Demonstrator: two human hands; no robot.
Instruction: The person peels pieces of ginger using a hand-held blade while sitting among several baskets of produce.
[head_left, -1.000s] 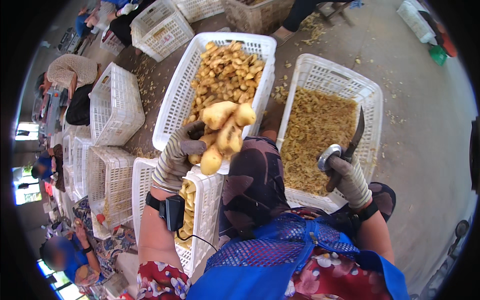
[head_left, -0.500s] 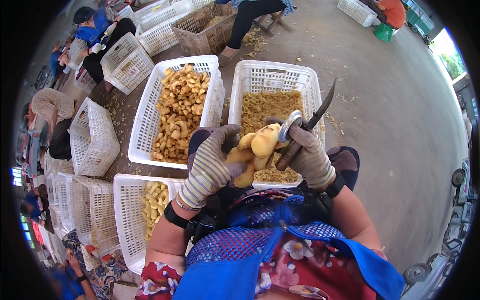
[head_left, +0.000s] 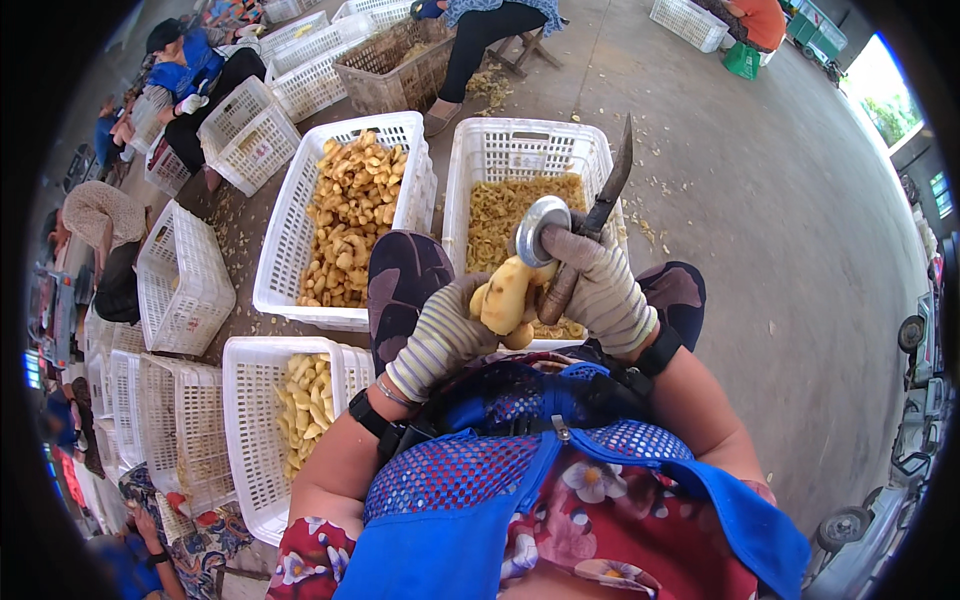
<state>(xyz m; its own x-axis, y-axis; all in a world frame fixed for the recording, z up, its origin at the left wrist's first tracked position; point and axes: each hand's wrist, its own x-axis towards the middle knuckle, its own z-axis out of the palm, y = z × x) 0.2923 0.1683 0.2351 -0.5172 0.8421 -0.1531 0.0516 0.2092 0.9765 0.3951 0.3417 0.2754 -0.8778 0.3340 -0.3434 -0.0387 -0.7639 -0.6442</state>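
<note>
"Hands apart or together?"

"Close together, before the person's body. Gloved fingers of the left hand (head_left: 440, 330) are wrapped round the left side of a ginger piece (head_left: 508, 297); the right hand (head_left: 605, 285) grips a knife (head_left: 612, 185) by its handle, with a round metal disc (head_left: 543, 230) at the thumb."

"Which way does the ginger point?"

"Its main lobe's long axis slants: upper end just by the disc, blunt lower end toward the person and slightly left. Small knobs jut from the left side and bottom."

"Is the disc touching it?"

"Cannot tell."

"And the blade?"

"Tip outward, leaning right, beside a white crate (head_left: 530, 150) with shavings (head_left: 530, 210) in it."
</note>
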